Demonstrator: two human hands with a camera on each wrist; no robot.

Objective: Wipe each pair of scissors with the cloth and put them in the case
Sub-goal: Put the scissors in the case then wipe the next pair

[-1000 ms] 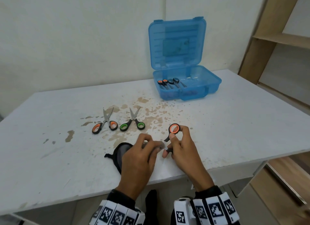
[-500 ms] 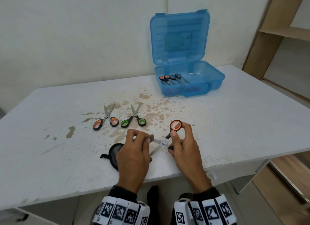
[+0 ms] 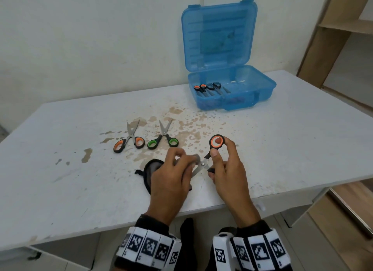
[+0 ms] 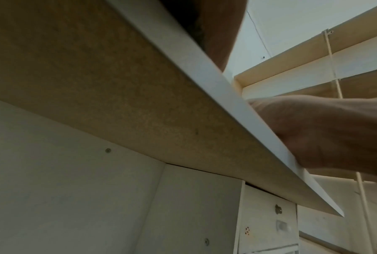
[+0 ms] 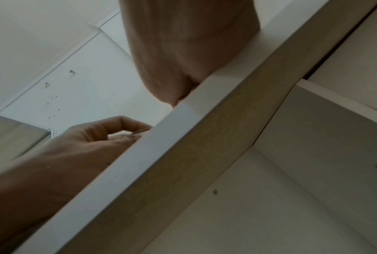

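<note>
The left hand pinches a grey cloth between thumb and curled fingers, pressed around a blade of the orange-handled scissors, knuckles up, wrist low at the near edge of the surface. Just to its right, the right hand holds that pair by the handles: a fingertip shows through the upper orange ring, the thumb lies along the black shank, and the lower handle is tucked under the curled fingers, so the blades stand open and point toward the left hand. The main risk I see is to the left fingers: with the blades parted, a squeeze of the right hand or a slip along the edge could nick a fingertip through the thin cloth. The grip on the rings also looks light, so a firm pull could twist the pair out onto the surface. A dark pouch-like thing lies under the left hand; what it is I cannot tell. Beyond the left hand, farther from the person, wait another orange-handled pair and a green-handled pair, both unwiped by my reckoning. Well beyond the right hand stands the open blue case, with scissors already inside at its left. The wrist views show only the surface's underside and parts of both hands.
</note>
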